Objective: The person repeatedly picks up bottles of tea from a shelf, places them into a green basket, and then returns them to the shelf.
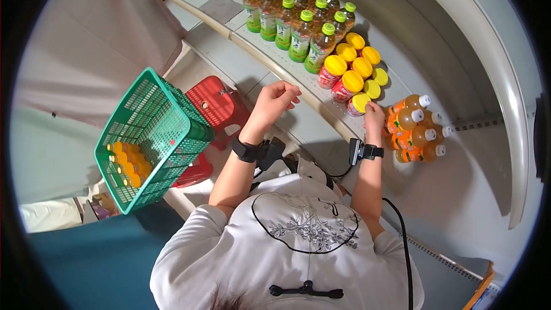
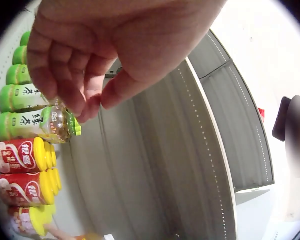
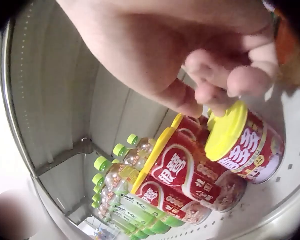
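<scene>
My right hand [image 1: 374, 119] is at the front can with a yellow lid [image 1: 359, 103], which stands on the shelf. In the right wrist view its bent fingertips [image 3: 212, 102] are right at the lid's edge, and no finger wraps round the can. The label there is red and pink with white characters. More red cans with yellow lids [image 1: 348, 83] stand beside it in rows. My left hand [image 1: 275, 103] hovers before the shelf edge, fingers loosely bent and holding nothing. Behind it are rows of green tea bottles [image 1: 300, 37] with green caps.
Orange drink bottles [image 1: 410, 136] with pale caps stand to the right of the cans. At left, a green plastic basket [image 1: 143, 192] holds several small orange bottles [image 1: 131, 163]; a red stool [image 1: 215, 103] is beside it. The shelf's raised front edge [image 1: 275, 69] runs before the goods.
</scene>
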`<state>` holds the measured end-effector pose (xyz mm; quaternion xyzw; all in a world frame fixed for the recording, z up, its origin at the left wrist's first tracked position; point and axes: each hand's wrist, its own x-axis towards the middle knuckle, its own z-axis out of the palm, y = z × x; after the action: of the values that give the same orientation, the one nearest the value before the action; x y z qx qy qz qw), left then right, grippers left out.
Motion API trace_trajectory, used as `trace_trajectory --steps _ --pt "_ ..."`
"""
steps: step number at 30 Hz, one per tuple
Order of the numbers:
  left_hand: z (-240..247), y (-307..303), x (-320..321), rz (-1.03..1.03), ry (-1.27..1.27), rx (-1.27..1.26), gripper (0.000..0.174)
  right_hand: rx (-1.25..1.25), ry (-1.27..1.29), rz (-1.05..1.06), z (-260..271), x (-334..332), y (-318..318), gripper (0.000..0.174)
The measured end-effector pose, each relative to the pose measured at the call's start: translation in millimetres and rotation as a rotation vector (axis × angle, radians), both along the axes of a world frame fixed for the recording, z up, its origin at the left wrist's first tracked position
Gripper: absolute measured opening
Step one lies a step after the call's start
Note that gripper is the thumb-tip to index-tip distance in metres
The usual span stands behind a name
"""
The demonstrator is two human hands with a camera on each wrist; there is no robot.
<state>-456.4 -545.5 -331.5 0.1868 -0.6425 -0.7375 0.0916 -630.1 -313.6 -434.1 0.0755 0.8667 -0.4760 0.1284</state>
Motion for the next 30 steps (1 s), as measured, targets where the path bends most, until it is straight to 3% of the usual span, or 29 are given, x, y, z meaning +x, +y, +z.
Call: trace_trajectory --steps 2,6,11,14,18,19,23,26,30 --pt "-2.3 -1.5 4.5 0.031 0.002 0.022 0.022 0.080 0.293 -0.033 4.3 -3.9 -5.9 0.026" --pt "-3.6 -8.5 10.9 0.091 -0.020 0.024 0.017 -0.200 0.405 -0.017 34.3 -11.2 -30.7 0.022" --pt "1.2 -25.2 15.6 0.140 -0.006 0.003 0.020 -0.256 0.329 0.095 75.7 -1.8 -69.3 0.024" --pt "2.8 -40.3 23.3 0.161 0.000 -0.007 0.022 -0.330 0.421 0.112 73.8 -6.5 -101.3 0.025" --pt "8.6 -75.7 44.3 0.234 -0.024 -0.015 0.022 -0.443 0.355 0.164 58.8 -4.8 -148.4 0.033" --pt "11.4 -88.1 49.3 0.260 -0.040 -0.037 0.021 -0.489 0.152 0.157 84.1 15.3 -161.0 0.039" --pt "5.5 -140.1 63.2 0.369 0.052 -0.032 0.020 -0.429 0.283 0.221 82.5 19.6 -196.0 0.046" --pt "7.1 -165.2 69.7 0.370 0.066 -0.035 0.019 -0.485 0.430 0.114 68.2 4.2 -211.5 0.048" --pt "-1.0 -189.9 70.9 0.359 0.045 -0.007 0.021 -0.498 0.298 0.043 81.2 6.7 -220.2 0.051"
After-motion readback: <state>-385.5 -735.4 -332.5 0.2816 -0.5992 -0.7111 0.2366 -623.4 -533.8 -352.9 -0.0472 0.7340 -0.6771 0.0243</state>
